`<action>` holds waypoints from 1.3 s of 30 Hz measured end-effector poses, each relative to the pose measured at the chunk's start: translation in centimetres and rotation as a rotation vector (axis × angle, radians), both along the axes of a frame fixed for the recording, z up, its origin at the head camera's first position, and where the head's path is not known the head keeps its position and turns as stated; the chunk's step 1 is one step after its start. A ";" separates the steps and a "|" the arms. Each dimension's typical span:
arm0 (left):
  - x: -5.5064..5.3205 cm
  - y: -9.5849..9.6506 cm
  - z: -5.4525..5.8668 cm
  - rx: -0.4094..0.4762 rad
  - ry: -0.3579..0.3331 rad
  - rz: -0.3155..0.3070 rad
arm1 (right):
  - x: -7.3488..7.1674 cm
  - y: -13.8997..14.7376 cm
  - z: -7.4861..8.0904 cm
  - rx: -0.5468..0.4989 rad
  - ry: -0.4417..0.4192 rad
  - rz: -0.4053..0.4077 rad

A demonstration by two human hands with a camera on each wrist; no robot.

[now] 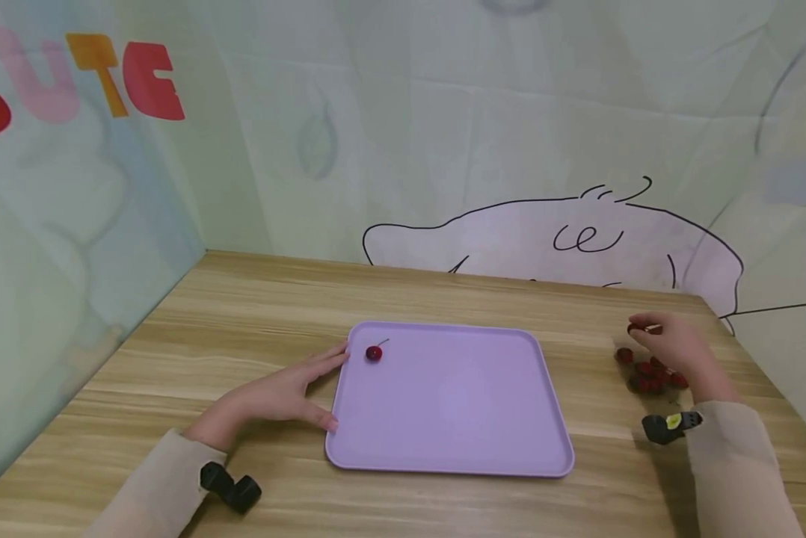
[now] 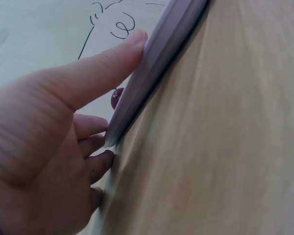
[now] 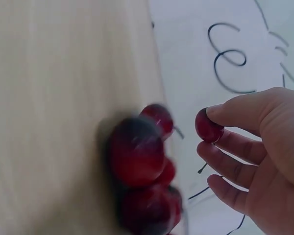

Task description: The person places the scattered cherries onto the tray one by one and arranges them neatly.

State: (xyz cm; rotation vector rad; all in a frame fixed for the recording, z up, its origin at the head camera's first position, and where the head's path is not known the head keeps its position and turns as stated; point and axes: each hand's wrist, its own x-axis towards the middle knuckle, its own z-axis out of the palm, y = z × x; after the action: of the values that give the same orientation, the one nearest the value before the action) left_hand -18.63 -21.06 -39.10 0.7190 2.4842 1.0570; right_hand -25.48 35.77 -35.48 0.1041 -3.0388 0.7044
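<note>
A purple tray point(image 1: 457, 403) lies on the wooden table, with one stemmed cherry point(image 1: 374, 353) near its far left corner. My left hand point(image 1: 278, 392) touches the tray's left edge, thumb and fingers spread and straight. In the left wrist view the thumb point(image 2: 108, 68) rests against the rim. Over on the right, my right hand point(image 1: 679, 347) pinches a dark red cherry point(image 3: 208, 125) between thumb and fingers, above the table. Close beneath that hand sits a cluster of several cherries point(image 1: 648, 377), large and blurred in the right wrist view.
The wooden table point(image 1: 275, 314) runs back to a printed cloth backdrop point(image 1: 443, 134) with a line drawing and coloured letters. A black wrist camera point(image 1: 231, 487) is strapped to the left sleeve, and another wrist camera point(image 1: 671, 426) to the right one.
</note>
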 end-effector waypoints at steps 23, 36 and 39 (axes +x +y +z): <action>-0.1 -0.1 -0.4 -0.002 0.024 -0.008 | 0.1 -9.5 4.8 -0.065 0.243 0.231; -0.1 -0.1 -0.3 -0.006 0.026 -0.008 | 0.7 -16.5 6.9 -0.112 0.359 0.444; -0.1 -0.1 -0.2 -0.005 0.022 -0.007 | 0.8 -17.9 7.2 -0.125 0.355 0.486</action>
State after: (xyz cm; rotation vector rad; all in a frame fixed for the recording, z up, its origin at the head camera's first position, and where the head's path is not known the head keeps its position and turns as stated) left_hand -18.71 -21.13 -39.30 0.7409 2.4999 1.0449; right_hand -24.68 17.86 -28.29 0.8825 -2.6308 0.7899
